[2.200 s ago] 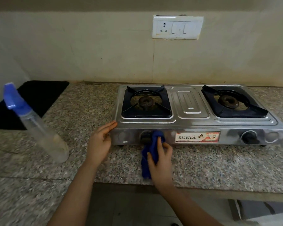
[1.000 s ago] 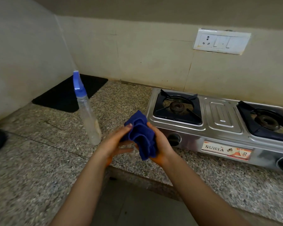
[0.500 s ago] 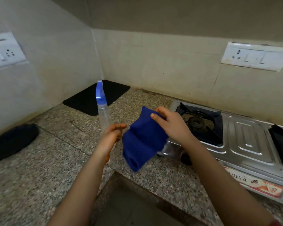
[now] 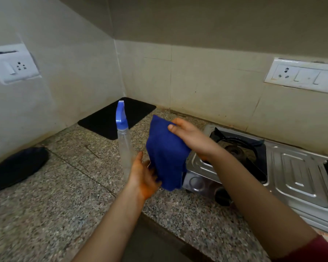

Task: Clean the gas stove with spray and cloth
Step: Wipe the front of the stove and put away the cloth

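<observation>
My right hand (image 4: 190, 136) pinches the top of a blue cloth (image 4: 166, 154), which hangs in the air over the stove's left front corner. Under the cloth's lower edge is my left hand (image 4: 143, 176), blurred, its fingers touching the fabric; whether they grip it I cannot tell. A clear spray bottle (image 4: 124, 146) with a blue nozzle stands upright on the counter just left of my left hand. The steel gas stove (image 4: 301, 176) fills the right side, with its left burner (image 4: 237, 151) behind my right wrist and a black knob (image 4: 222, 196) on its front.
The speckled granite counter (image 4: 68, 186) runs into a corner. A black mat (image 4: 117, 116) lies in that corner and a dark object (image 4: 17, 168) sits at far left. Sockets are on both walls (image 4: 13, 66) (image 4: 301, 75). The counter's front edge is below my forearms.
The cloth came off the stove's front and was lifted. My right hand now holds it higher by the top while my left hand moved under its lower edge. The view swung left.
</observation>
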